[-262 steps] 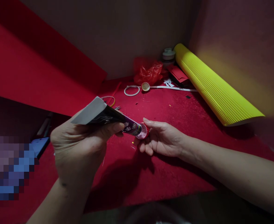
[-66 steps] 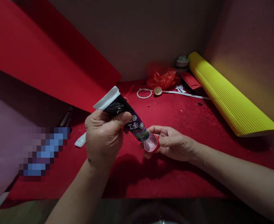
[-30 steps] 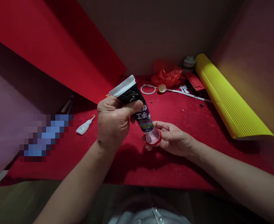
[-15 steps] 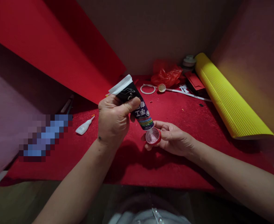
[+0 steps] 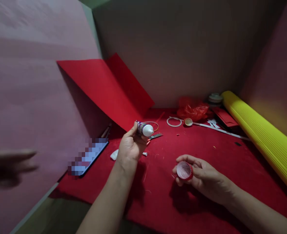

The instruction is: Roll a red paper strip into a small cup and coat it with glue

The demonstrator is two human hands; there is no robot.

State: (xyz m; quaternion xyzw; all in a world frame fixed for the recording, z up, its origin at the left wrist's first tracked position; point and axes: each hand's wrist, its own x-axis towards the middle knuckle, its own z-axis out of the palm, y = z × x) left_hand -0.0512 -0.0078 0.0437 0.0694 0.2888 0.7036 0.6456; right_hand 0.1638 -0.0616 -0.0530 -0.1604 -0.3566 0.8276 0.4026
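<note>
My left hand is closed round a dark glue tube; its white nozzle end points right and the tube body is mostly hidden behind my fingers. My right hand rests low over the red felt mat and pinches a small red pleated paper cup with a pale inside, its opening turned toward me. The tube and the cup are well apart.
A red paper sheet leans at the left. A yellow corrugated roll lies along the right. At the back are a red plastic bag, a white ring, white paper strips, scissors. A small white bottle and a pixelated device lie left.
My left hand lifted the tube away from the cup and moved it left and back, nozzle now showing. The view swung, so the hands sit lower in the picture.
</note>
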